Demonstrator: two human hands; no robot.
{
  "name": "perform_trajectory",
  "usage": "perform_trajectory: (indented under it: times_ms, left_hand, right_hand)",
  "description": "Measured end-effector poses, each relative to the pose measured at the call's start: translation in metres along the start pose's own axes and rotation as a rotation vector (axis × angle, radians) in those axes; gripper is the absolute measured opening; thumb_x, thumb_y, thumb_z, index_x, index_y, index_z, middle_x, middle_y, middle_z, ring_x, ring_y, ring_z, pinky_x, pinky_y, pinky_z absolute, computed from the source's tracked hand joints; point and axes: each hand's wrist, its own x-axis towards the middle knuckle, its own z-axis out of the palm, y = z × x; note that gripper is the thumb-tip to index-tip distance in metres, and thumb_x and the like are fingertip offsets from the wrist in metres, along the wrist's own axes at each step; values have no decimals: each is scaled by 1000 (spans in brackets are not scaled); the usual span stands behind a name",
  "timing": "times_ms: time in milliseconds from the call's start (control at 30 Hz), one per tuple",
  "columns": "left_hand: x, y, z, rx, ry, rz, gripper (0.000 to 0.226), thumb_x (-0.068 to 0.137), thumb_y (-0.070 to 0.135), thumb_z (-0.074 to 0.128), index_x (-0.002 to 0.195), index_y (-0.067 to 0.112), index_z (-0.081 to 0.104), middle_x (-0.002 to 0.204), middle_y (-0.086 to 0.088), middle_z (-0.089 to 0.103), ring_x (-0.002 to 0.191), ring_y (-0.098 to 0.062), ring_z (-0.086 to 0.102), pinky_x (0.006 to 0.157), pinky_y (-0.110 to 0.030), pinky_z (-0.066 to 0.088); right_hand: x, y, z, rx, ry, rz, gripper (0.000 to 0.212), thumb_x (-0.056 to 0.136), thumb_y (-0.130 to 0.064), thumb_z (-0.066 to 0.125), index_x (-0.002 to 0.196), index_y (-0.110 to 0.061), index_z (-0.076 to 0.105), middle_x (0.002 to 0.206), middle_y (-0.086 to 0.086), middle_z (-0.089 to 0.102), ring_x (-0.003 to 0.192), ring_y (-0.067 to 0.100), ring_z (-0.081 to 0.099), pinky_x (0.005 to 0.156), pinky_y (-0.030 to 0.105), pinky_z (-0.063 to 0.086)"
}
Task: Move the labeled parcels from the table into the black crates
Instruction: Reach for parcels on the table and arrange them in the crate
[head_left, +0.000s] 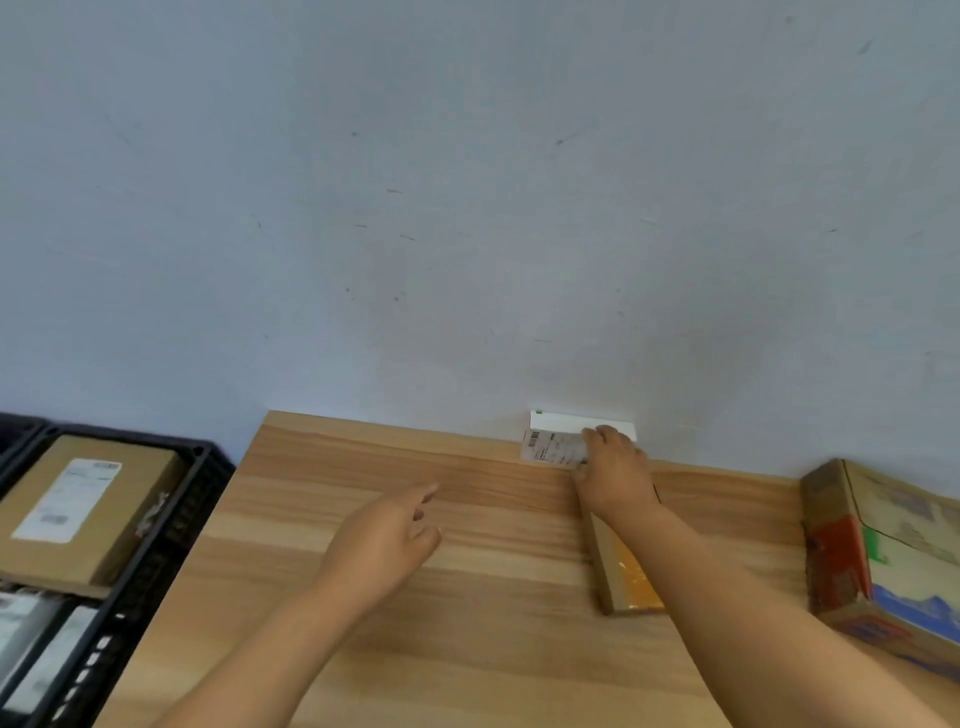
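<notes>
Table (467, 597) edge against the wall is where I'm working, and from my seat the step in hand looks like getting a proper hold on the white parcel (553, 447) at the far edge. My right hand (615, 475) lies on its near right corner, fingers bent over the top; I can't tell whether they already pinch it or only rest there. To do this well I'd draw the parcel toward me first, off the wall, so the fingers can get under an edge, then lift it level with the label up.

Left of both hands sits the crate (205, 478), beside the table, with a brown labeled box (88, 509) already inside; the carry should go leftward and low. My left hand (387, 540) hovers over bare wood, fingers loosely spread, holding nothing, between the crate and the right hand, well placed to take the handover or steady the far end.

Under my right forearm lies a taped brown parcel (621, 577), just behind the wrist. Right of that arm stands a printed carton (893, 551). I'd keep the elbow high so neither gets dragged.
</notes>
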Motion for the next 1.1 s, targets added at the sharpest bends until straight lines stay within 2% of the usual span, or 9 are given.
perform_trajectory:
  times_ms: [133,267,333,400,500,567,767,900,1100]
  left_hand:
    - [-6,-6,12,9,-13,-34,51,89,33,56,139,30,43,131,13,55,112,-2,55,94,-27,46]
    - [-14,-6,17,22,-23,-45,52,90,35,56,140,30,41,133,14,52,112,1,53,94,-27,46]
    - [-17,-5,18,24,-17,-46,52,91,35,55,140,31,40,133,15,51,112,1,53,95,-26,45]
    - [-21,-2,17,19,-13,-43,51,91,34,55,140,31,41,133,16,51,112,2,52,95,-24,45]
    - [-30,0,16,20,-7,-35,47,92,33,54,138,31,44,132,16,51,112,2,52,94,-20,43]
    - [-37,-1,14,20,-7,-31,45,92,31,53,136,31,45,132,17,51,111,3,52,92,-18,42]
    - [-53,-2,3,-3,3,-31,41,92,31,53,133,31,49,131,17,52,110,3,53,93,-19,42]
    - [-62,2,-12,-18,27,-29,44,91,32,53,134,34,48,128,13,56,112,0,53,93,-24,44]
    - [-75,8,-51,-44,120,10,45,92,29,52,137,29,45,132,9,54,114,-4,53,89,-21,43]
  right_hand:
    - [9,3,10,-55,24,-45,55,90,-18,48,142,-10,32,143,8,37,130,24,36,105,35,32]
    - [11,8,20,-156,109,-65,56,77,-6,62,131,-3,50,124,12,56,106,33,52,82,40,44]
    - [10,11,25,-209,145,-75,58,59,0,74,116,0,63,96,13,67,84,35,58,64,38,45]
    - [5,12,24,-262,168,-94,44,46,6,76,89,-3,70,72,10,64,70,32,56,55,33,38]
    - [-6,11,18,-258,219,-140,35,29,11,74,56,-7,60,52,7,53,53,28,52,51,28,28]
    - [-13,10,15,-225,237,-171,41,20,13,72,50,-8,56,47,5,50,47,27,49,47,27,29]
    - [-38,-8,-4,-199,294,-146,34,44,2,81,74,-10,70,65,3,64,61,28,56,53,32,43]
    - [-63,-38,-34,9,193,-113,18,90,-22,52,106,-16,59,101,-1,63,95,24,51,76,35,37]
    - [-96,-89,-62,625,97,47,16,90,-20,55,103,-19,64,94,-4,68,86,20,63,70,33,51]
